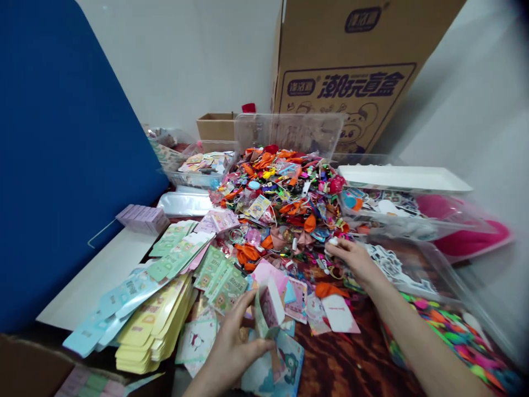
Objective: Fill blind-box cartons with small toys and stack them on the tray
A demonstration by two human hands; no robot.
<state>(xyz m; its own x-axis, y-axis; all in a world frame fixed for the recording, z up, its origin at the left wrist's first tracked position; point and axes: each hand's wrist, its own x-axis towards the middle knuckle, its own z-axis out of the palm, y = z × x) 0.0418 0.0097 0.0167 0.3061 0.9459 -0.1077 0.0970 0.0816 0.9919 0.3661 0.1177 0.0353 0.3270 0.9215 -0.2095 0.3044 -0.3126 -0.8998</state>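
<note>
My left hand (235, 342) is at the near middle, fingers closed round a small open paper box (268, 306) with a pink and green print. My right hand (351, 259) reaches forward to the near edge of a big heap of small colourful toys and orange balloons (285, 193), its fingertips pinched on a small item I cannot make out. Flat printed cards (326, 314) lie between the two hands on the dark red patterned table (343, 358).
Stacks of flat unfolded boxes, yellow (152, 325), blue and green (182, 253), lie at the left. A blue board (61, 154) stands at the far left. Clear plastic bins (289, 132) ring the heap, with a white tray (405, 177), a sticker bin and a large cardboard box (351, 66).
</note>
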